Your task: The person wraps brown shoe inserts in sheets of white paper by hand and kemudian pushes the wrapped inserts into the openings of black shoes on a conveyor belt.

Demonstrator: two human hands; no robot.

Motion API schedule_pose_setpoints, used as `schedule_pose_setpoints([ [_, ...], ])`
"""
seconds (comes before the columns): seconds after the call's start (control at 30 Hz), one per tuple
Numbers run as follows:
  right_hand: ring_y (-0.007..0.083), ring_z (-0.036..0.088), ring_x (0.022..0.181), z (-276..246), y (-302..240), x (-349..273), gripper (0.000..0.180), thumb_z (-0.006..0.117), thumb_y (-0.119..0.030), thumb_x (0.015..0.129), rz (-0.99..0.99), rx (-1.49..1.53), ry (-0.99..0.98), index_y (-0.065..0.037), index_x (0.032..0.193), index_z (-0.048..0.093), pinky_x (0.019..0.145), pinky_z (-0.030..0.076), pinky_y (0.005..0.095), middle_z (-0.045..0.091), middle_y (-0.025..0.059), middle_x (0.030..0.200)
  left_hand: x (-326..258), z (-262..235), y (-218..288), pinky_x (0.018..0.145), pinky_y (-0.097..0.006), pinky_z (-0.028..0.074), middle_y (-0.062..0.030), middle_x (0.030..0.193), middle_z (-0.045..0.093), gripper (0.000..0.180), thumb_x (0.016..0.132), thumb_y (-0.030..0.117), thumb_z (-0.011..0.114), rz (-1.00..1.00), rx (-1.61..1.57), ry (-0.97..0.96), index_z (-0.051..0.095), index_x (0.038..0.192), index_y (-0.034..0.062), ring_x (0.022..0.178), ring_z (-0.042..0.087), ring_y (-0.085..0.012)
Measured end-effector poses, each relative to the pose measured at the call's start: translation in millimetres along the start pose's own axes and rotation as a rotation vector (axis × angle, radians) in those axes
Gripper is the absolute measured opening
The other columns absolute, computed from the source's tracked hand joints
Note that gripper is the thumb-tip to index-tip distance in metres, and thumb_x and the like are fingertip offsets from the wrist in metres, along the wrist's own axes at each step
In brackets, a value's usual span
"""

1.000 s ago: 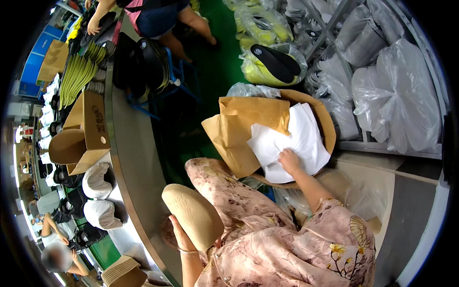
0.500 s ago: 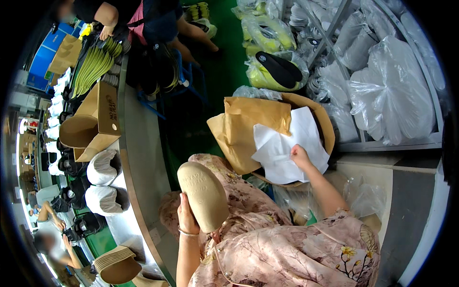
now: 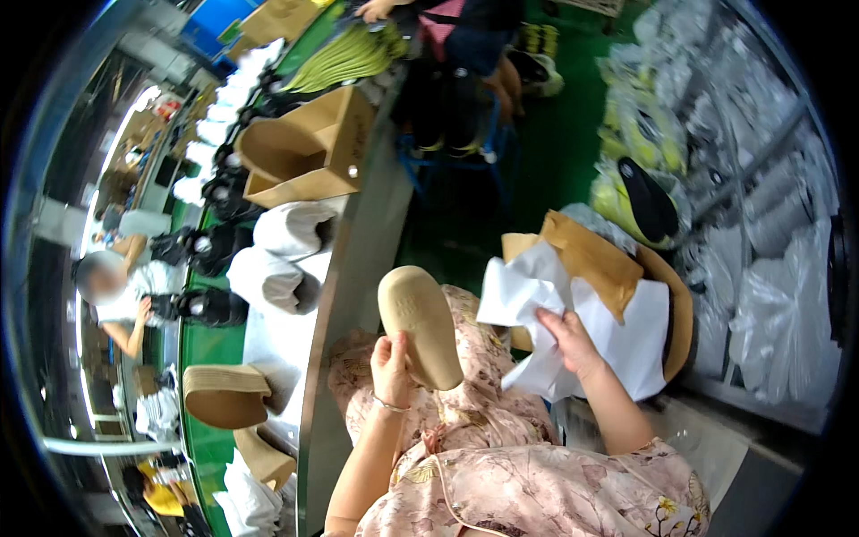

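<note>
The seated person's left hand (image 3: 392, 358) is closed around the lower end of a tan shoe sole (image 3: 420, 324), holding it up over the lap with its pale underside facing upward and its rounded tip pointing away toward the conveyor edge. The right hand (image 3: 565, 338) reaches out to the side and has its fingers pinched on a sheet of white tissue paper (image 3: 528, 295), which is lifted and crumpled at the grip; more white sheets lie spread beneath it on a stack of brown paper (image 3: 591, 255) resting on a round brown tray (image 3: 678, 309). The sole and the tissue sit near each other but do not touch. To the person's left runs the long conveyor table (image 3: 358, 259), carrying open brown cardboard boxes (image 3: 309, 152) and white-wrapped bundles (image 3: 291, 231). Clear plastic bags (image 3: 778, 313) are piled on a rack beyond the tray, and a black insole (image 3: 649, 199) lies on yellow-green bags further back.
</note>
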State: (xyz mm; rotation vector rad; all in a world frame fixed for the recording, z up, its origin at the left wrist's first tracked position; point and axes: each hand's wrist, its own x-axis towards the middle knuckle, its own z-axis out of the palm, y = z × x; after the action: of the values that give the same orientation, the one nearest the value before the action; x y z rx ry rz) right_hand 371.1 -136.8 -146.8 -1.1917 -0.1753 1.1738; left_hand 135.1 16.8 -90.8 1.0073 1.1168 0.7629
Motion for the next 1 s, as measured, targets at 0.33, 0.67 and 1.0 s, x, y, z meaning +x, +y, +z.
schedule_pose_setpoints([
  [0.33,0.0188,0.053,0.088,134,-19,11,0.040,0.054,-0.011,0.088,-0.452,-0.306,-0.421,-0.006,0.126,0.046,0.074,0.044,0.0276,0.051,0.0093,0.104,-2,-23,47,0.066,-0.019,0.041,0.0029,0.084,0.055,0.017,0.089,0.022,0.059,0.375,-0.108,0.164,0.052,0.090,0.0068,0.074,0.049,-0.0045],
  [0.67,0.0399,0.052,0.091,254,-41,-18,0.046,0.059,-0.022,0.080,-0.947,-1.065,-0.397,0.004,0.116,0.047,0.075,0.047,0.0398,0.040,0.0249,0.117,9,-41,48,0.066,-0.025,0.050,-0.0015,0.085,0.058,0.011,0.092,0.015,0.052,0.340,-0.433,0.097,0.051,0.095,0.0050,0.073,0.056,-0.0094],
  [1.0,0.0353,0.059,0.082,305,-58,-23,0.041,0.060,-0.034,0.081,-1.105,-1.453,-0.518,0.003,0.099,0.060,0.064,0.051,0.0412,0.046,0.0191,0.104,7,-73,51,0.083,-0.029,0.048,-0.0091,0.114,0.053,0.034,0.088,0.006,0.051,0.205,-0.577,-0.167,0.045,0.121,0.0008,0.101,0.053,-0.0168],
])
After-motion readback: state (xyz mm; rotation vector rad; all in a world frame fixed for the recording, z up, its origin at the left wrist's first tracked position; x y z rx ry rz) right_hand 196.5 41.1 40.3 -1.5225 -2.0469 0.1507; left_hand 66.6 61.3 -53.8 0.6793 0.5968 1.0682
